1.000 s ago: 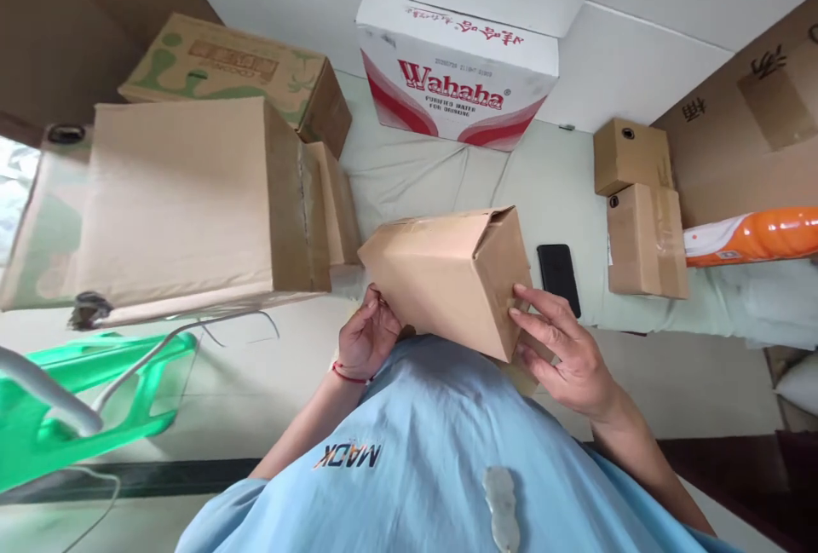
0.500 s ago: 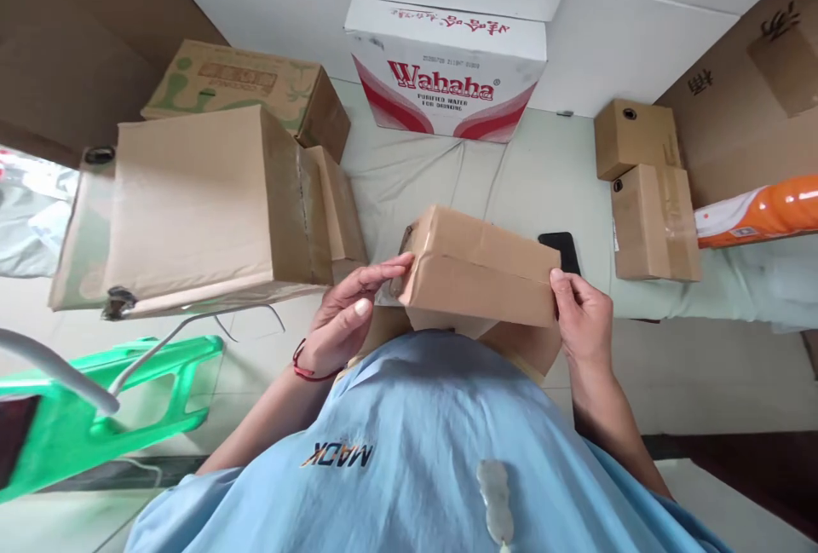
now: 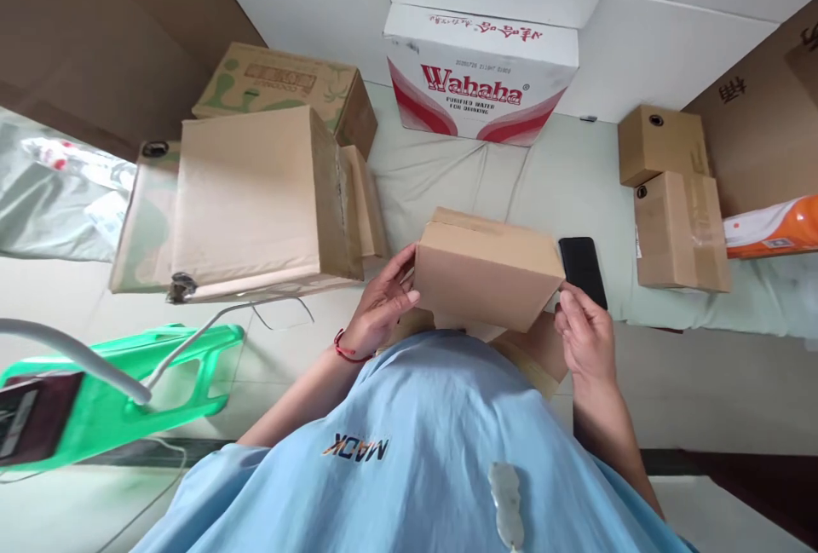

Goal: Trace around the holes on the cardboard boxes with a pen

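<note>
I hold a small brown cardboard box (image 3: 489, 270) in front of my chest, its long side level. My left hand (image 3: 383, 306) grips its left end with fingers curled round the edge. My right hand (image 3: 584, 336) grips its lower right corner. A flap of the box or another piece of cardboard (image 3: 537, 357) hangs under it against my blue shirt. A black phone (image 3: 583, 270) lies on the pale green sheet just behind the box's right end.
A large brown box (image 3: 256, 199) lies left on a green-printed carton (image 3: 285, 89). A white Wahaha water carton (image 3: 482, 76) stands at the back. Two small brown boxes (image 3: 677, 195) and an orange-white pack (image 3: 770, 227) sit right. A green plastic stool (image 3: 121, 400) stands at lower left.
The box has turned from a tilted, end-on pose to level with its long side facing me. My left hand moved from under it to its left end; my right hand slid to the right corner.
</note>
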The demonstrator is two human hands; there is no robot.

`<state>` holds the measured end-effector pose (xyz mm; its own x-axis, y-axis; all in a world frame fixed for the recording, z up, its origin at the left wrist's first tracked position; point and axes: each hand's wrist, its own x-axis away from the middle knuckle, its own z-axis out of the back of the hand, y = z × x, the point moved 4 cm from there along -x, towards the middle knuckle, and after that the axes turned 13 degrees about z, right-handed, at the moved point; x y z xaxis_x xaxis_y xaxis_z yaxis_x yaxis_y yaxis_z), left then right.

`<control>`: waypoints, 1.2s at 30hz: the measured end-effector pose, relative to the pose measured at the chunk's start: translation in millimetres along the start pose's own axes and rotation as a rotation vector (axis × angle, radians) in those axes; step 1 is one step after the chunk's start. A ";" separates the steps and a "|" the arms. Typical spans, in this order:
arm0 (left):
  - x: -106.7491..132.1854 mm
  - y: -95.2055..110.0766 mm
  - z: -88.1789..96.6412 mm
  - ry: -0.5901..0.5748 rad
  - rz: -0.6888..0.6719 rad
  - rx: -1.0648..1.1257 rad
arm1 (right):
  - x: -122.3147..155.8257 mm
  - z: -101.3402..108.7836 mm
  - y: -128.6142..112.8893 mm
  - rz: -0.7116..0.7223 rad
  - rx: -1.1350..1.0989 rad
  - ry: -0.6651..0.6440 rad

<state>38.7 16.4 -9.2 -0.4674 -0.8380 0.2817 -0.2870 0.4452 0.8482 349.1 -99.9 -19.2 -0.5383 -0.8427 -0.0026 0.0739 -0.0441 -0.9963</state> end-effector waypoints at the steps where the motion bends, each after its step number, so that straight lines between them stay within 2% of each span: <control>1: 0.1 5.8 -0.8 -0.027 0.013 -0.028 | 6.0 -3.5 2.9 0.020 -0.004 -0.010; 4: 4.9 25.1 -9.3 -0.093 0.013 -0.166 | 14.0 -8.9 10.3 0.103 0.034 -0.033; 7: 16.3 34.0 -28.7 -0.142 -0.084 -0.400 | 4.3 1.9 16.1 0.112 0.038 -0.025; 10: 28.3 21.5 -54.4 -0.166 -0.250 -0.547 | -15.9 21.5 17.5 0.019 0.007 -0.029; 13: 32.6 2.0 -68.7 -0.041 -0.399 -0.521 | -32.8 32.4 12.8 -0.038 -0.001 -0.064; 15: 31.4 -7.3 -66.4 0.075 -0.406 -0.486 | -36.4 31.6 11.0 -0.051 0.015 -0.085; 18: 26.9 -13.6 -49.4 0.159 -0.286 -0.405 | -29.6 22.9 13.4 -0.036 0.042 -0.085; 23: 16.8 -16.5 -13.8 0.188 -0.092 -0.203 | -3.1 6.3 21.6 -0.027 0.016 -0.123; 28: 10.9 -2.4 4.5 0.173 -0.100 -0.132 | 15.3 1.2 18.0 0.004 0.057 -0.365; 30: 11.8 10.7 2.8 0.134 -0.121 -0.148 | 16.0 2.9 15.2 0.028 0.141 -0.437; 32: 15.5 25.0 -5.1 0.095 -0.133 -0.210 | 11.9 6.5 13.1 0.054 0.230 -0.424; 34: 21.7 38.8 -19.6 0.066 -0.174 -0.347 | 4.7 9.4 12.8 0.054 0.246 -0.369; 36: 28.7 50.3 -41.3 0.012 -0.283 -0.535 | -3.5 9.5 14.6 0.046 0.171 -0.322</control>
<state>45.3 1.7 60.0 -0.4242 -0.9055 0.0149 0.0629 -0.0131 0.9979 360.0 -102.6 -32.9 -0.2416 -0.9703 0.0068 0.2456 -0.0679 -0.9670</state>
